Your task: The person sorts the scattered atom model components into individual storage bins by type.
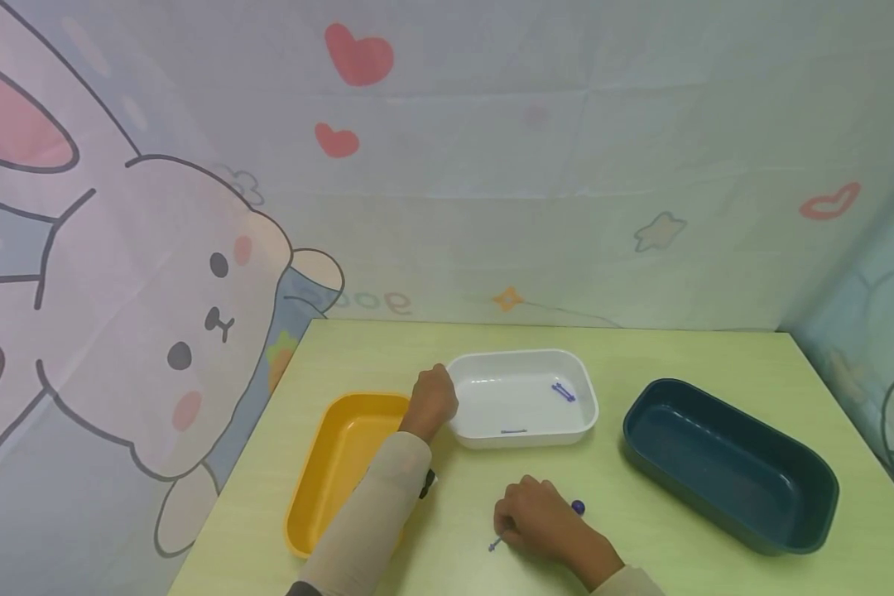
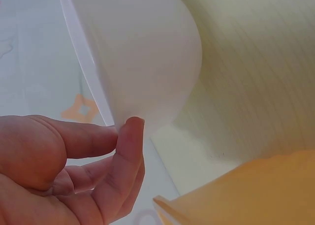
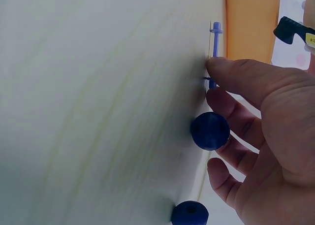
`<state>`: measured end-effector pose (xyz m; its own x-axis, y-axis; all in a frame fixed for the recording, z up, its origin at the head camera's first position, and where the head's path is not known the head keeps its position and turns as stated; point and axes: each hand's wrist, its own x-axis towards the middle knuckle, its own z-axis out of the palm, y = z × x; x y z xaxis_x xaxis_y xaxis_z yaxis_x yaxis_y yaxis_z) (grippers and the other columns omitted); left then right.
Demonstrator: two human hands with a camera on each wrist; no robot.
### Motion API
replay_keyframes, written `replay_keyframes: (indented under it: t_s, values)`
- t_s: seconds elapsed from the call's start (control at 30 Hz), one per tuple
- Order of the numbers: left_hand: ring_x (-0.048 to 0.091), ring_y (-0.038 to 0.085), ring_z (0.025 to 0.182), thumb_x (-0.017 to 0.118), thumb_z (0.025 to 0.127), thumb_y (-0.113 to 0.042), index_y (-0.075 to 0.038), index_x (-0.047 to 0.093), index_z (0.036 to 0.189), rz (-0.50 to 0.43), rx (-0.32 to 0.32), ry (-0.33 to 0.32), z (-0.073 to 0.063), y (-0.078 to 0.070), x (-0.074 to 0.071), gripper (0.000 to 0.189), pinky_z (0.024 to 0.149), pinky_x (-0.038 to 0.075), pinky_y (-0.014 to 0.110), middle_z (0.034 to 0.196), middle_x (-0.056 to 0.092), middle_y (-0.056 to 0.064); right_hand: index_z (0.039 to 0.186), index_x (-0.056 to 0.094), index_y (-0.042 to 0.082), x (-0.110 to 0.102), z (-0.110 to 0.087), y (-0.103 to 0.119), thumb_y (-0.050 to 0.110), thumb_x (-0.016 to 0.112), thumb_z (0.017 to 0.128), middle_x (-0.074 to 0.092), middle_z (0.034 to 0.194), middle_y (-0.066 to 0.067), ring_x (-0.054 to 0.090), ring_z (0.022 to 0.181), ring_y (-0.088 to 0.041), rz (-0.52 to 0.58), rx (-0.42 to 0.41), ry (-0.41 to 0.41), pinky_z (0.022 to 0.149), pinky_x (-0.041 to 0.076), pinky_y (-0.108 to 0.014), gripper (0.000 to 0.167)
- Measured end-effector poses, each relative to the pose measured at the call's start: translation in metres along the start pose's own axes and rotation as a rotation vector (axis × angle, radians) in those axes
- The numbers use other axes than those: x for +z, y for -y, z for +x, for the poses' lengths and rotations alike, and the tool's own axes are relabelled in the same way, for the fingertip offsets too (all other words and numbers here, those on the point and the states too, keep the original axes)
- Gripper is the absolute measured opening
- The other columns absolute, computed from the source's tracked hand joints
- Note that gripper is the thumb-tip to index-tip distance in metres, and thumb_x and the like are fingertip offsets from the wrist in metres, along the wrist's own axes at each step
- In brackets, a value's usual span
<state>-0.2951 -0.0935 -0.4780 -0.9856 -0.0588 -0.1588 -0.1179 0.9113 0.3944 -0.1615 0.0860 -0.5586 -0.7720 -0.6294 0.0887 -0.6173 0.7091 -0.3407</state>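
Note:
My left hand [image 1: 432,401] pinches the left rim of a white plastic tray [image 1: 517,353], thumb on one side and fingers on the other in the left wrist view. Two small purple rods [image 1: 564,391] lie inside that tray. Nearer the front, my right hand [image 1: 540,517] is low over the table, thumb and index finger pinching a thin blue-purple rod [image 3: 215,40] with small collars along it. Its tip pokes out left of the hand in the head view. A dark blue ball [image 3: 210,131] sits by the curled fingers, and a second blue ball [image 3: 190,213] lies farther along the tabletop.
A yellow tray [image 1: 305,472] stands on the left, partly under my left forearm. To the right, a dark teal tray [image 1: 730,463] is set at an angle. Behind the light green table [image 1: 611,571] hangs a cloth [image 1: 492,165] printed with a rabbit and hearts.

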Motion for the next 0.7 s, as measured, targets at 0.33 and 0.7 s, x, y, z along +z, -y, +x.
replay_keyframes:
  t_s: [0.33,0.7]
  values:
    - [0.065,0.034,0.095,0.057,0.097,0.0,0.01,0.053,0.119,-0.005,0.005,-0.004,0.0017,0.0021,0.0016,0.025,0.09,0.059,0.046,0.11,0.062,0.028,0.066,0.062,0.029,0.0009,-0.0007,0.0011,0.016,0.076,0.08,0.046,0.067,0.017,0.036,0.067,-0.004,0.015,0.003,-0.031,0.061,0.026,-0.022,0.024]
    - [0.066,0.033,0.09,0.059,0.096,0.0,0.01,0.053,0.117,-0.001,0.002,-0.001,0.0005,0.0013,0.0001,0.024,0.087,0.06,0.045,0.106,0.062,0.027,0.07,0.067,0.025,-0.0037,0.002,-0.0007,0.012,0.072,0.077,0.051,0.066,0.014,0.038,0.065,-0.006,-0.03,0.026,-0.117,0.06,0.029,-0.023,0.016]
